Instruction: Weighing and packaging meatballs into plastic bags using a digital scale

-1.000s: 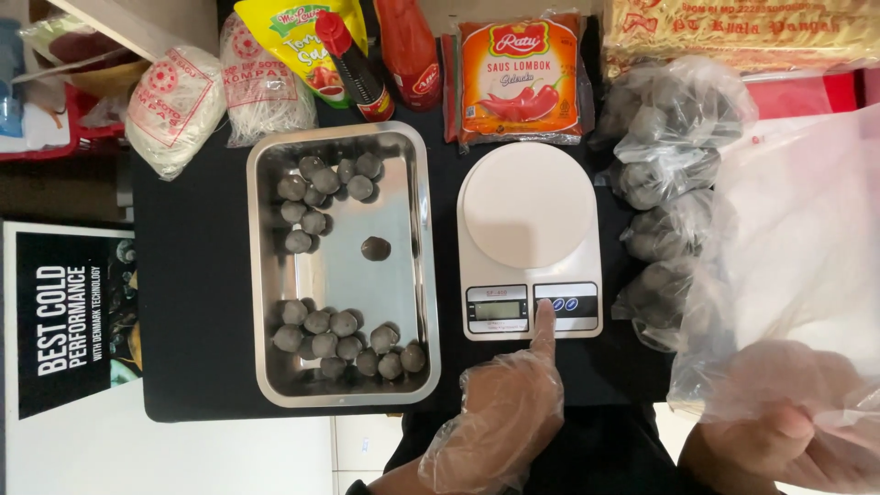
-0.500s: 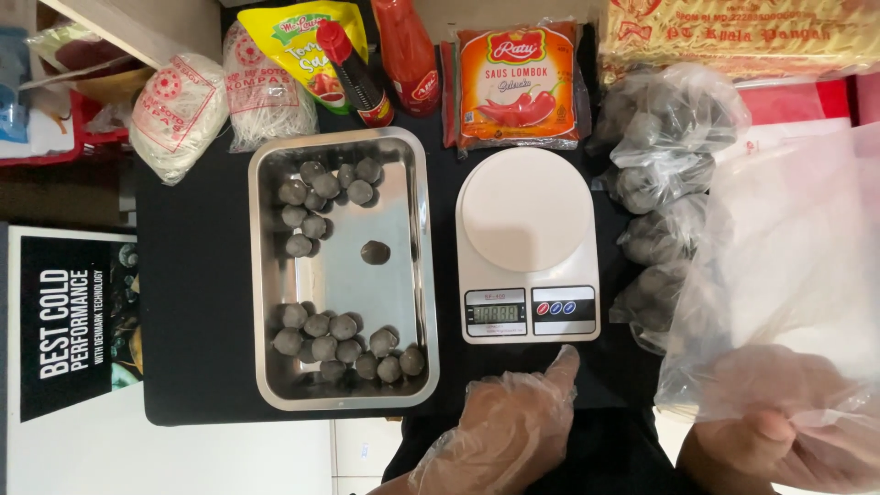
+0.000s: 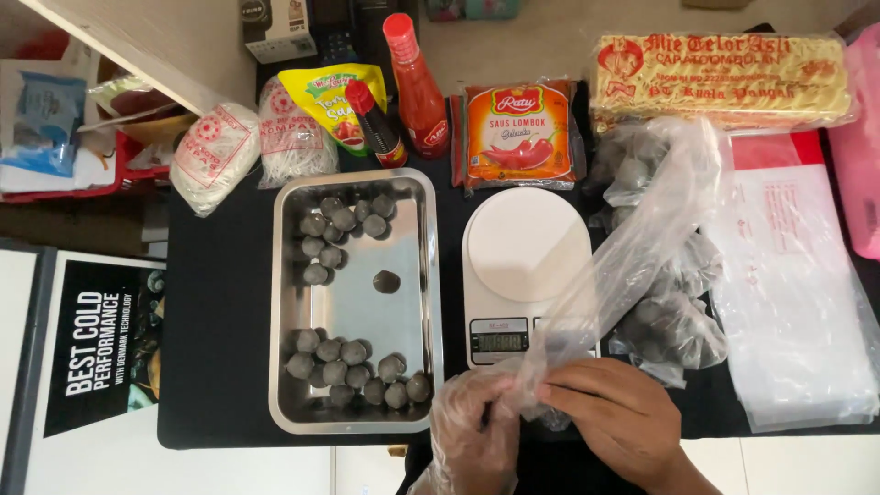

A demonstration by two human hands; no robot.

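My left hand [image 3: 472,431], in a thin clear glove, and my bare right hand [image 3: 616,417] meet at the near edge of the black mat, both pinching the mouth of an empty clear plastic bag [image 3: 632,257]. The bag stretches up and to the right, over the right part of a white kitchen scale [image 3: 518,266] and its display. To the left stands a steel tray [image 3: 417,192] with grey meatballs [image 3: 353,362] clustered at its near and far ends and one alone in the middle. Filled bags of meatballs [image 3: 674,325] lie right of the scale.
Along the far edge stand sauce bottles [image 3: 417,87], a yellow sauce pouch [image 3: 335,105], an orange chilli sauce pack [image 3: 518,133], white noodle bundles [image 3: 215,156] and a long noodle packet [image 3: 724,78]. A stack of flat clear bags [image 3: 797,293] lies at right. A dark poster [image 3: 101,344] sits left.
My left hand left the scale's button and drew back to the near edge. My right hand brought the clear bag in from the right, and both hands now grip its mouth.
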